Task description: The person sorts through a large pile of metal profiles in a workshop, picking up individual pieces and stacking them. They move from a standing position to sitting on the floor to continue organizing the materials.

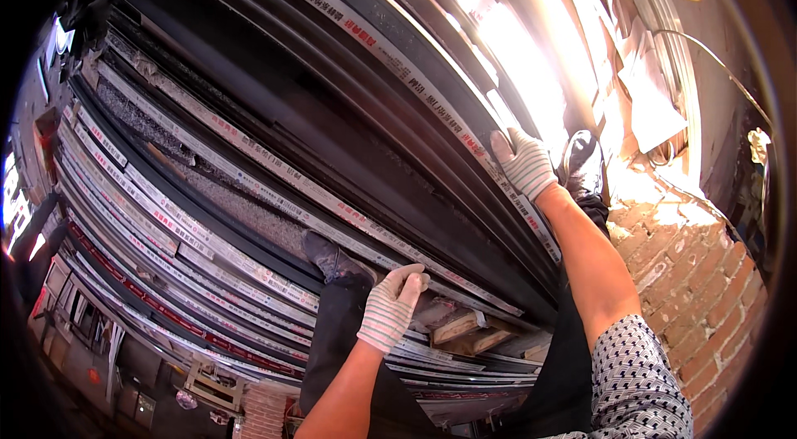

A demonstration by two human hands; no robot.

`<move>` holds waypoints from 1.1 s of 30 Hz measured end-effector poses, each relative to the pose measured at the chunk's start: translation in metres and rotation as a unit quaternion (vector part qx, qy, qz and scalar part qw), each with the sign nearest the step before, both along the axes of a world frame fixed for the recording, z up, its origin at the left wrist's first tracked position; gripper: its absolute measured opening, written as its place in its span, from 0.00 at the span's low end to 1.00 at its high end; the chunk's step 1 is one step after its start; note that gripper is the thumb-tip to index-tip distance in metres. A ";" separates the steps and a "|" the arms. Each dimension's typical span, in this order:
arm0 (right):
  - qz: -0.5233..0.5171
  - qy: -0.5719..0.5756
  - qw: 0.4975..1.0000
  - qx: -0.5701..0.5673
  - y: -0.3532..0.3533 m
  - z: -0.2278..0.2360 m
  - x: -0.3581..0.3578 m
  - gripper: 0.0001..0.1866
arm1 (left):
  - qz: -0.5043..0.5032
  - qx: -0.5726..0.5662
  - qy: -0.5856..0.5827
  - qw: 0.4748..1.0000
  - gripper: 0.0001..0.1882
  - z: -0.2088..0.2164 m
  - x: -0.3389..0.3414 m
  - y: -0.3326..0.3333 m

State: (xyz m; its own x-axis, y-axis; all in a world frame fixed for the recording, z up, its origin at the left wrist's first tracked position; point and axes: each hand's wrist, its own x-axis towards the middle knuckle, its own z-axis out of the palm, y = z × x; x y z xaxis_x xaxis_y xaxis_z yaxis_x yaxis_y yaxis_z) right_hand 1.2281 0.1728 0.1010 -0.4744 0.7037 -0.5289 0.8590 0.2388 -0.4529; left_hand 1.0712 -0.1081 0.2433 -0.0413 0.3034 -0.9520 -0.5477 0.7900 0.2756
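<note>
My right hand (526, 166), in a striped knit work glove, grips the upper edge of a long dark metal profile (398, 65). Its thumb lies on the face and its fingers go over the edge. A pale printed film strip runs along that profile. Lower and to the left, my left hand (388, 308) wears a matching glove. Its fingers are curled in against the thumb, close above another film-striped profile (315, 194); whatever they may hold is hidden. Wide dark profiles (274, 82) lie lengthwise between my hands.
Stacked long profiles (174, 231) fill the left side. My left shoe (332, 258) is among them; my right shoe (583, 158) is beside the brickwork (689, 298). A wooden frame (469, 331) sits below my left hand. Sunlit lengths and a loose cable (722, 65) are upper right.
</note>
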 end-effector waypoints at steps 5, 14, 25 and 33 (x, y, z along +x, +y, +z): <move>-0.027 -0.038 0.998 0.045 -0.022 0.020 -0.011 0.24 | 0.025 0.023 0.019 0.999 0.22 -0.003 0.001 -0.002; -0.078 0.042 0.996 0.023 -0.092 0.043 -0.022 0.19 | 0.007 0.022 0.026 0.999 0.22 -0.007 -0.001 0.000; -0.090 0.074 0.993 0.014 -0.089 0.047 -0.028 0.18 | -0.011 0.016 0.022 1.000 0.22 -0.014 0.007 0.009; -0.027 -0.003 0.983 0.184 -0.024 0.027 -0.003 0.18 | 0.024 0.008 0.030 0.999 0.20 -0.010 0.000 0.009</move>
State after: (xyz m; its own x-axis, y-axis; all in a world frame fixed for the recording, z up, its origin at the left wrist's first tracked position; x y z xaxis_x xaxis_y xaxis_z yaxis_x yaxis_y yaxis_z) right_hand 1.2252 0.1483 0.1277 -0.4283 0.8720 -0.2371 0.8774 0.3385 -0.3400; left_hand 1.0707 -0.0989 0.2333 -0.1128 0.3154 -0.9422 -0.5678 0.7578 0.3216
